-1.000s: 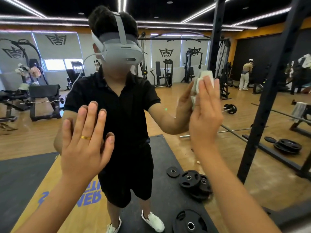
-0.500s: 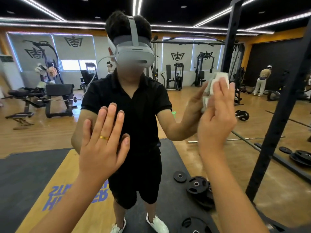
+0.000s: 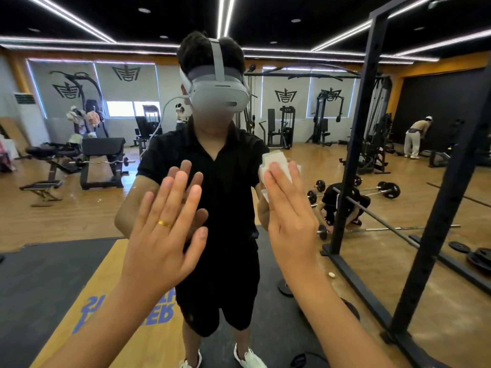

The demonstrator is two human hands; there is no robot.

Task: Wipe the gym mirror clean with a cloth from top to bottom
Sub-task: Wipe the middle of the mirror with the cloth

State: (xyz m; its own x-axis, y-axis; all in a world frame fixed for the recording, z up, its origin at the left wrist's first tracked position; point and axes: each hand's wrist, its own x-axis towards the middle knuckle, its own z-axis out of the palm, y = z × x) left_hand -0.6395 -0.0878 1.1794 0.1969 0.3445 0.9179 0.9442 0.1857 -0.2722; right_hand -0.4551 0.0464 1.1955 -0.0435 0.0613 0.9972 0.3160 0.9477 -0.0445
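- The left hand (image 3: 164, 235), with 1 thin gold ring (image 3: 164, 223), lies flat against the large wall-wide gym mirror (image 3: 66, 221), its fingers straight and slightly spread.
- The right hand (image 3: 289, 216) presses a small folded white cloth (image 3: 273, 160) to the glass with straight fingers, just right of the reflected person's chest.
- A black steel rack upright (image 3: 438, 221) stands at right.

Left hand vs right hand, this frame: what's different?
The left hand holds nothing; the right hand presses a white cloth against the mirror. The left hand wears a gold ring; the right hand shows none. The left hand's fingers are spread; the right hand's lie close together. Shared: both are raised flat toward the mirror with straight fingers.
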